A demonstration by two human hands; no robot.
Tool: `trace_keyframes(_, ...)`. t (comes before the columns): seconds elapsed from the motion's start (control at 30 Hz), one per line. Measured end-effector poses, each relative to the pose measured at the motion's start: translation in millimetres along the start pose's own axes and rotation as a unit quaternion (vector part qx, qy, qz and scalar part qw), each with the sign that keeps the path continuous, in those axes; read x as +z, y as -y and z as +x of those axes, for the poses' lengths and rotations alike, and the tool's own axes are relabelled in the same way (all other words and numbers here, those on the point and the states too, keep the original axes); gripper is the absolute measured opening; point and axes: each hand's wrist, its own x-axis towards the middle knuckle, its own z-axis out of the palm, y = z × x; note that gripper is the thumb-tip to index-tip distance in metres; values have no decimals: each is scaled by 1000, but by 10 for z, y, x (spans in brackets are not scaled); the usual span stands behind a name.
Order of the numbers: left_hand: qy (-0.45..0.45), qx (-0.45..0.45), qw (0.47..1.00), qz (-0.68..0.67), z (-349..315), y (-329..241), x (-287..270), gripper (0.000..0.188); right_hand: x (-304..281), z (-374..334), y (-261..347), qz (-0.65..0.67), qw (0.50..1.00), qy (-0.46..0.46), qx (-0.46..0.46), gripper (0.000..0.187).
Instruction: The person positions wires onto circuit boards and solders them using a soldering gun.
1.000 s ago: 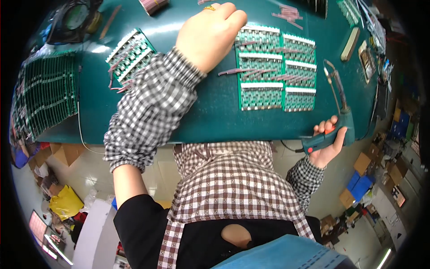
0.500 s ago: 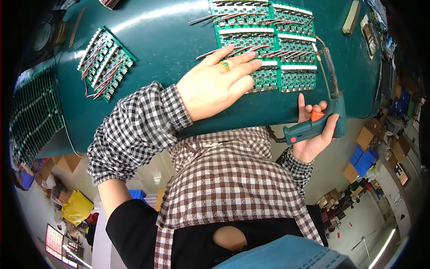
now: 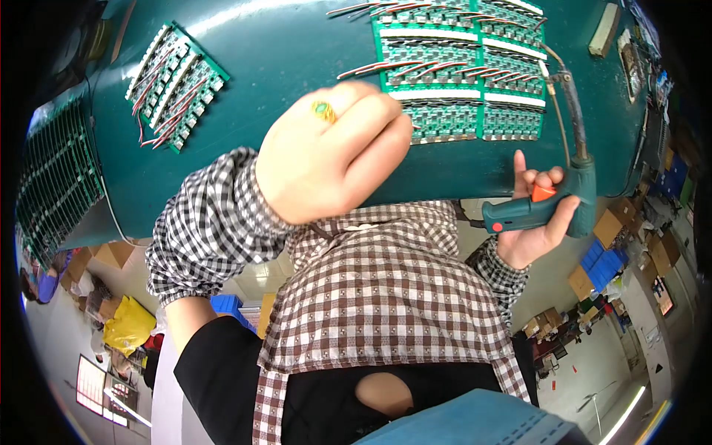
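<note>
My right hand [image 3: 545, 215] grips a green soldering gun [image 3: 584, 189] with an orange trigger, its index finger stretched upward. The gun's bent metal barrel and thin feed tube reach to the right edge of a panel of green circuit boards [image 3: 437, 122]. White strips and rows of red, black and white wires [image 3: 423, 68] run across these boards. Close to the panel's lower left corner is my left hand [image 3: 334, 152], wearing a ring, its fingers curled closed. The fingertips are turned away, so what they hold, if anything, is hidden. A small reddish end shows beside the knuckles.
A smaller wired circuit board panel [image 3: 178, 89] lies at the left of the green table [image 3: 282, 59]. Many boards stand upright in a row [image 3: 59, 178] at the far left. A pale block [image 3: 604, 30] and a worn narrow tray [image 3: 629, 67] lie at the back right.
My left hand has gone from lying flat over the boards' wires to curled closed, nearer to me and leftward. My right hand with the soldering gun has shifted slightly right in view.
</note>
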Motion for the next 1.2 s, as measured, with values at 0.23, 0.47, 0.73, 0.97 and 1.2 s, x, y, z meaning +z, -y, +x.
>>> trace_keyframes(0.23, 25, -17, 993, 116, -264, -57, 154, 39, 30, -68, 8, -69, 995, 77, 3, 42)
trace_keyframes(0.47, -20, -18, 993, 114, -287, -68, 183, 39, 33, -227, 32, -118, 990, 73, 7, 43)
trace_keyframes(0.73, -15, -18, 992, 126, -257, -82, 273, 32, 84, -247, -38, -54, 989, 112, 74, 43)
trace_keyframes(0.97, -18, -16, 993, 119, -250, -77, 269, 31, 231, -87, -317, 105, 972, 126, 170, 46)
trace_keyframes(1.2, -34, -12, 993, 113, -244, -61, 246, 32, 305, -61, -382, 109, 969, 134, 176, 45)
